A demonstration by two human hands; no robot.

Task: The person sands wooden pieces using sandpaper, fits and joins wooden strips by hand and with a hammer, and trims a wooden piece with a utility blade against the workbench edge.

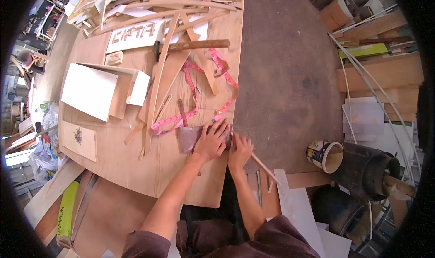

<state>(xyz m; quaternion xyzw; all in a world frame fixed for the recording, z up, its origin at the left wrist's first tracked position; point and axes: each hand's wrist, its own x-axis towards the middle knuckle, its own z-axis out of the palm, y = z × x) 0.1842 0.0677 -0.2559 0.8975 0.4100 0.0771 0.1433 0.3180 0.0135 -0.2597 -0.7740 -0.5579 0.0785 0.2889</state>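
My left hand (211,141) lies with its fingers spread on a greyish-purple sheet (187,138) near the worktable's edge. Beside it, my right hand (240,153) is closed around a thin wooden stick (266,169), which sticks out past the table edge toward the lower right. What lies under my fingers is hidden. A pink measuring tape (191,82) curls across the wood above the sheet. A narrow brown strip (182,112) touches the sheet's upper side. Farther up lies a hammer (199,44) with a wooden handle.
On the plywood table (122,156) are a white-faced box (89,91), a small board (79,140) and a pile of wood strips (190,6). A bucket (325,156) and a black drum (367,167) stand at right. A person (28,60) sits far left.
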